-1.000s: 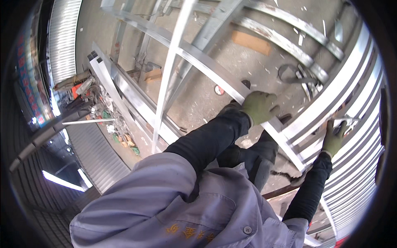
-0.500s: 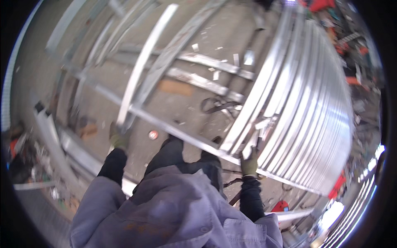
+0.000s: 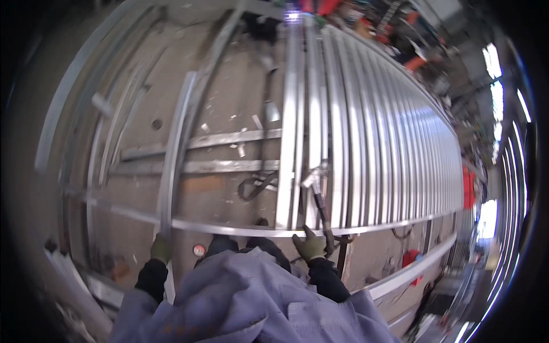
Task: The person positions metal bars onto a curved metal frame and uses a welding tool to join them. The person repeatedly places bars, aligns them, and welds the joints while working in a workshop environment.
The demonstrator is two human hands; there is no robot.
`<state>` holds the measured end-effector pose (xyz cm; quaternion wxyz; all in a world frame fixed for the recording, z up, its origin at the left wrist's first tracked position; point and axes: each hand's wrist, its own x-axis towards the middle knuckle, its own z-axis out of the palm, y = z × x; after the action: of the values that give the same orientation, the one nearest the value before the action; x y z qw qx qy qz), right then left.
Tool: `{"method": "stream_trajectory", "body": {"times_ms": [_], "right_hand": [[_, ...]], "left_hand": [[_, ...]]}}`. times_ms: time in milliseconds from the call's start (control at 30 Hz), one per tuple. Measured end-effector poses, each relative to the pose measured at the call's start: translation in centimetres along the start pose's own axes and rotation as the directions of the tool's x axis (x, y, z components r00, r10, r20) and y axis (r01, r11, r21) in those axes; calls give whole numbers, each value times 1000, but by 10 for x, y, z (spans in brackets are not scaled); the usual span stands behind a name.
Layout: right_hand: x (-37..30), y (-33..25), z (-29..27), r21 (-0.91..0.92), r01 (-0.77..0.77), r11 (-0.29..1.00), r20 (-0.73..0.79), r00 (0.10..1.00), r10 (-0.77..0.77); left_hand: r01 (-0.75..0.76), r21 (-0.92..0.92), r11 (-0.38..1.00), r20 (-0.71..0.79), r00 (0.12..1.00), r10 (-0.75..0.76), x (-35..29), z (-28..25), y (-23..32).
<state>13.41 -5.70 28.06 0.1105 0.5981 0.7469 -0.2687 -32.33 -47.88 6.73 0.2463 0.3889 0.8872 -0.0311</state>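
Observation:
My left hand (image 3: 162,247), in an olive glove, is closed around the near end of a long silver metal bar (image 3: 176,134). That bar lies across a thin cross rail (image 3: 229,230) in front of me. My gloved right hand (image 3: 309,244) is at the same rail, near the ends of bright metal slats (image 3: 366,137). Its thumb and forefinger point up at the rail. Beside its other fingers runs the handle of a hammer-like tool (image 3: 321,203) with a light head; the hand seems closed on it, though the grip is partly hidden.
Two crossbars (image 3: 229,167) and a dark strap (image 3: 251,187) lie beyond the rail, among scattered offcuts. A small round red-and-white thing (image 3: 198,250) sits by my feet. A purple-white glare (image 3: 293,16) shows at the far end, beside a dark shape. Red items (image 3: 410,260) lie to the right.
My view has turned, so the slats and bars now run more straight ahead. My right hand, with the tool beside it, has shifted slightly left along the rail. My left hand stays at the bar's end.

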Motion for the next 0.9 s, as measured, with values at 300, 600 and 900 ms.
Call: {"method": "stream_trajectory", "body": {"times_ms": [300,600,900], "right_hand": [[-5,-34,-33,192,194,962,-73,980,-183],[-22,-82,-82,495,387,778,13,892,-452],[15,-97,-48,737,407,539,-84,847,-525]], "left_hand": [[-548,-315,775,-243,836,492,36,-130,173],[212,-868,449,361,890,279,27,-259,325],[189,-811,553,413,855,314,-7,-294,406]]}}
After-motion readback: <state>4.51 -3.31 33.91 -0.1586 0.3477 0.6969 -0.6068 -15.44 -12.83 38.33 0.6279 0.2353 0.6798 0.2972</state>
